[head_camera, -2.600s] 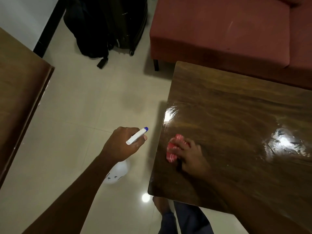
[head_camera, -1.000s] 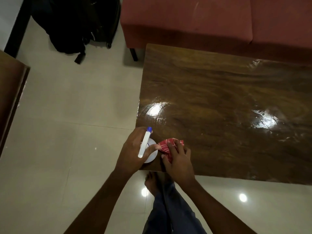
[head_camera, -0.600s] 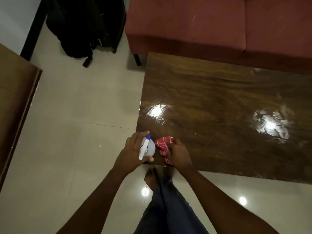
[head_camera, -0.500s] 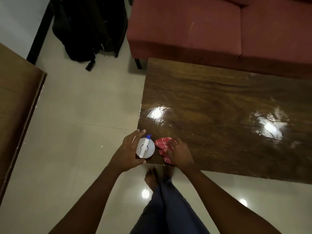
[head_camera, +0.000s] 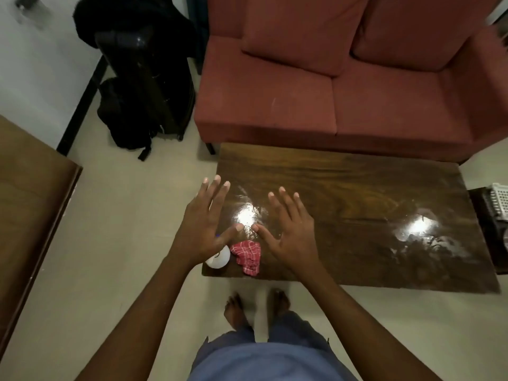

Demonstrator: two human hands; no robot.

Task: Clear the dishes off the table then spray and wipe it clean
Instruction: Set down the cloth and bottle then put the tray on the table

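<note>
1. The left hand (head_camera: pixel 202 229) and right hand (head_camera: pixel 288 232) are hovering side by side over the near left part of the bench (head_camera: pixel 357 193), fingers straight and spread, gripping nothing.
2. The white spray bottle (head_camera: pixel 219 261) is standing at the bench's near left corner, partly hidden under the left hand.
3. The red checked cloth (head_camera: pixel 247 255) is lying crumpled just beside the spray bottle, near the front edge.
4. Light is glaring off the glossy wood, and a red sofa (head_camera: pixel 330 100) is sitting behind the bench.

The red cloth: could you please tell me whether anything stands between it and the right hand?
Nothing visible does. The right hand is open just right of the red cloth, with only bare table between them. The spray bottle stands on the cloth's left side, partly under the left hand.
</note>
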